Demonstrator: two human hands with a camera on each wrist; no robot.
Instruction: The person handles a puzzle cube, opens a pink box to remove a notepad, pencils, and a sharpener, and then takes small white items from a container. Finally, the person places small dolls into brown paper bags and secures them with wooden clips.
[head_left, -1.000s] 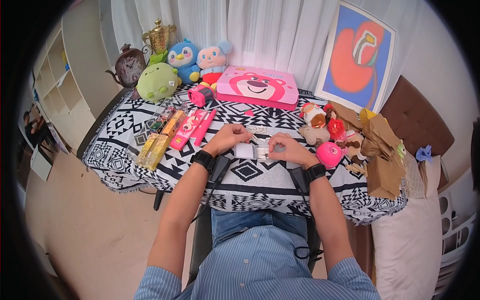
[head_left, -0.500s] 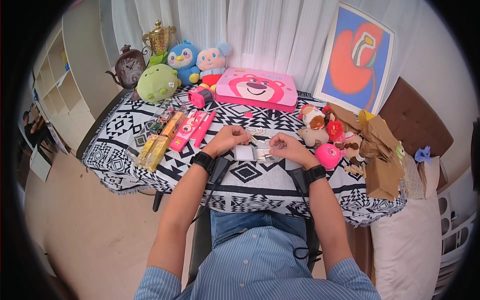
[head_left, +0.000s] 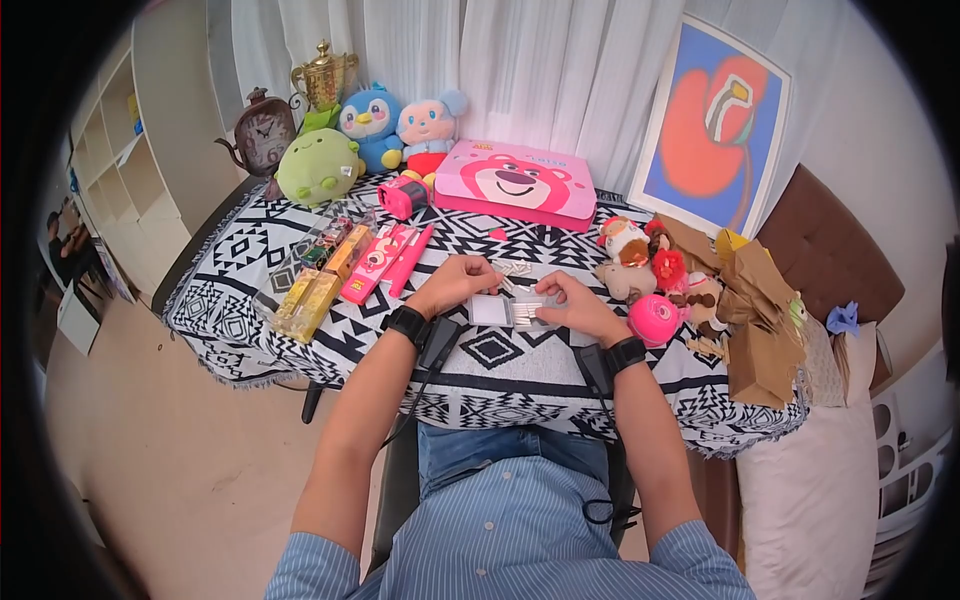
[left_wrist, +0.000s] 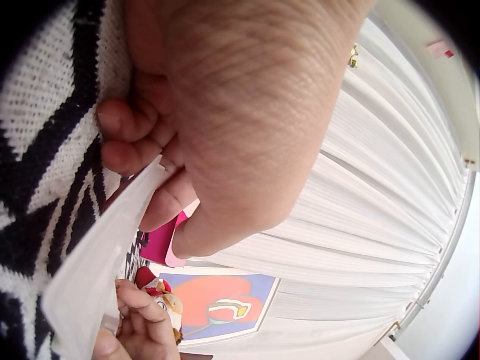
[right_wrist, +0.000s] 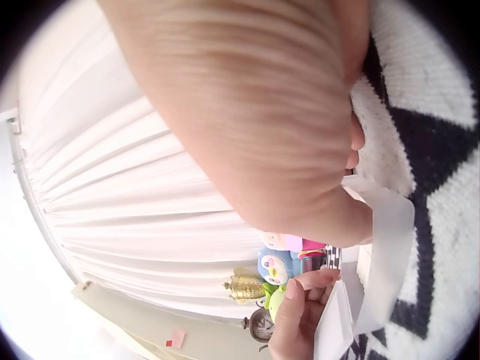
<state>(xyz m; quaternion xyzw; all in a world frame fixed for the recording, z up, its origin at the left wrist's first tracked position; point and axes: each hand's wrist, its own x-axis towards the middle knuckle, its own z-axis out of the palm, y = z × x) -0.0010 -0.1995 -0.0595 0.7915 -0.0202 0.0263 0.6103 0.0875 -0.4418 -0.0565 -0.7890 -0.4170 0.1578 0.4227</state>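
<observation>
A small translucent plastic box (right_wrist: pixel 393 232) lies on the patterned cloth with its lid (head_left: pixel 490 311) folded open to the left. Several short whitish sticks (head_left: pixel 524 313) lie in the box, and more loose sticks (head_left: pixel 517 268) are scattered just beyond it. My left hand (head_left: pixel 458 284) is behind the lid, its thumb and index finger pinching what looks like one small stick. Over the box's right side, my right hand (head_left: pixel 582 306) has its thumb and fingers bent down at the far rim. Its fingertips are hidden in the right wrist view; I cannot tell whether they hold a stick.
Left of the hands lie pink boxes (head_left: pixel 378 265) and clear packs (head_left: pixel 307 305). A pink bear box (head_left: pixel 515 185) and plush toys (head_left: pixel 370 125) stand behind. To the right are a pink ball (head_left: pixel 654 320), small dolls (head_left: pixel 628 245) and brown paper bags (head_left: pixel 760 360).
My right hand's fingertips lifted slightly from the box half a second ago and are now back at its far side. The left hand has barely moved.
</observation>
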